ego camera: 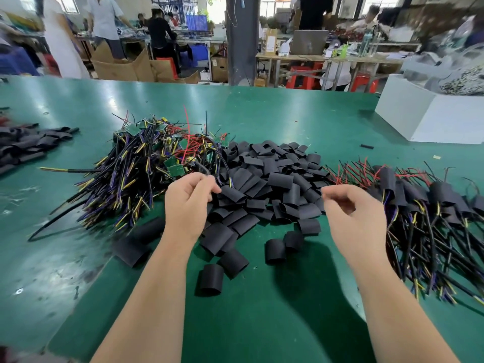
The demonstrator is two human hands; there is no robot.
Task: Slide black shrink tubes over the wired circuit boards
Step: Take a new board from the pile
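1. The left hand (187,205) is raised over the green surface (262,310), its fingers (203,183) pinching a thin wire (203,167) from the wired boards (146,158).
2. The right hand (353,216) hovers, fingers loosely curled and holding nothing.
3. The black shrink tubes (275,179) are heaped between both hands.

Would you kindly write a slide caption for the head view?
Left hand pinches a wire from the board pile; right hand hovers near shrink tubes.

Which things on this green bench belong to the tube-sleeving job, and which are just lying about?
Job: heap of bare wired boards; pile of black shrink tubes; sleeved boards; left hand pinching a wire; right hand, holding nothing.
Lying about: white box; stray black piece; cardboard boxes behind.
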